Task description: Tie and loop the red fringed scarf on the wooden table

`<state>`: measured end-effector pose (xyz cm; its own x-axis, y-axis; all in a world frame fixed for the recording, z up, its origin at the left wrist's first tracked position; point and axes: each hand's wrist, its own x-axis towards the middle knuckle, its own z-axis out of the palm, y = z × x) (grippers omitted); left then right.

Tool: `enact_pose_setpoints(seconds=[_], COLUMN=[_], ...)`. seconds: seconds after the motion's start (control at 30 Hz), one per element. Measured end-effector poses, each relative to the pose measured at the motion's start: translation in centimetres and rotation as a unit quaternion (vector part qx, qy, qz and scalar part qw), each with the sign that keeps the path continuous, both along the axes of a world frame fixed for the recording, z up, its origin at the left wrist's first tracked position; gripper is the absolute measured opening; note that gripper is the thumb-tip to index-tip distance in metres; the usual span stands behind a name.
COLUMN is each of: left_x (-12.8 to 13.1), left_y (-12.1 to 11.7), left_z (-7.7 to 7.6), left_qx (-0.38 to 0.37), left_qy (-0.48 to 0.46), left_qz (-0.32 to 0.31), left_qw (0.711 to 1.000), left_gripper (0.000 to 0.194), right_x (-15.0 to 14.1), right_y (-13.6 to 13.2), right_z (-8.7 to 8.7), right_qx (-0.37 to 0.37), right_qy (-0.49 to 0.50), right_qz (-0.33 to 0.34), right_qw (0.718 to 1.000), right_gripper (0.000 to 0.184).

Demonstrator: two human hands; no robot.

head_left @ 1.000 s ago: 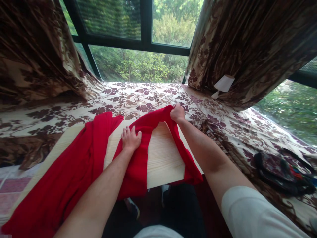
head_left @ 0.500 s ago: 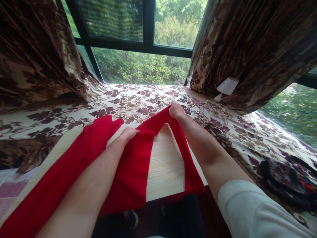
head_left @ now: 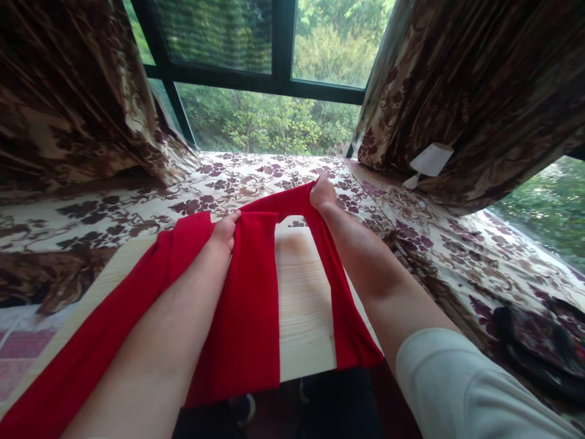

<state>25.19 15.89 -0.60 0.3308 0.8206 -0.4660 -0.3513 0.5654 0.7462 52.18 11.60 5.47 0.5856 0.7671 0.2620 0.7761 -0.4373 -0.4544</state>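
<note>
Evidently, the red cloth (head_left: 253, 311) lay partly on the pale wooden board (head_left: 304, 305) below your hands, one band stretched between them and another slanting from your right hand toward you, bare wood between. Your right hand (head_left: 323, 192) was closed tightly on the raised far part; your left hand (head_left: 223, 233) seemed to pinch the cloth's edge, its fingers partly hidden. You appeared to be lifting and straightening the cloth, and the next move likely called for firm grips and an even pull. Beyond both hands spread the floral cover (head_left: 237, 183); a white lamp (head_left: 432, 160) stood past your right.
</note>
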Motion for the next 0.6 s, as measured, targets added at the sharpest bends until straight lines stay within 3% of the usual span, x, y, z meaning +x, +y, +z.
enact_pose_setpoints(seconds=[0.17, 0.33, 0.43, 0.6], left_x=[-0.2, -0.7, -0.8, -1.3], left_y=[0.5, 1.3, 1.3, 0.3], left_z=[-1.8, -1.9, -2.0, -3.5], left_qx=[-0.054, -0.016, 0.002, 0.004], left_qy=[0.057, 0.050, 0.098, 0.202], left_qz=[-0.031, 0.002, -0.017, -0.040], left_qw=[0.996, 0.999, 0.995, 0.979], left_gripper=[0.031, 0.033, 0.031, 0.019], right_x=[-0.2, -0.3, -0.7, -1.6], right_y=[0.4, 1.6, 1.9, 0.4], right_z=[-1.3, -1.3, -1.7, -4.0], right_qx=[-0.101, -0.093, -0.076, -0.137], right_qy=[-0.026, -0.007, -0.008, -0.027], right_qz=[0.040, 0.013, 0.011, 0.088], right_qw=[0.994, 0.996, 0.997, 0.986], right_gripper=[0.034, 0.038, 0.036, 0.037])
